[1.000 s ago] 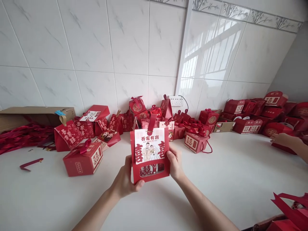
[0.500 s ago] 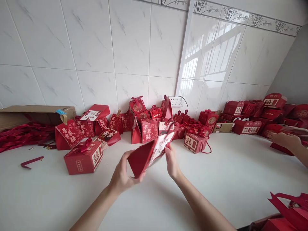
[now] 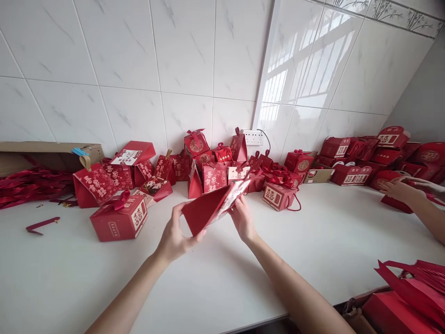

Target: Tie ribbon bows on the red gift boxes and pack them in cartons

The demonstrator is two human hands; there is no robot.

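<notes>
The printed side of the slanted red card box (image 3: 201, 211) tilts away, so its print can't be read. The box hides parts of the left hand (image 3: 174, 234) and the right hand (image 3: 244, 220). It also covers the bottom of a small white card box with red print (image 3: 239, 172) behind it. Far to its left, the edge chops off a long brown cardboard box (image 3: 48, 147) and a heap of dark red ribbons (image 3: 31, 185). Nearer on that side, tiny gold bits (image 3: 66, 204) are too small to make out. Far to its right, the edge cuts another person's bare arm (image 3: 427, 211); low on that side, bright red paper things (image 3: 389, 308) are cut off too.
</notes>
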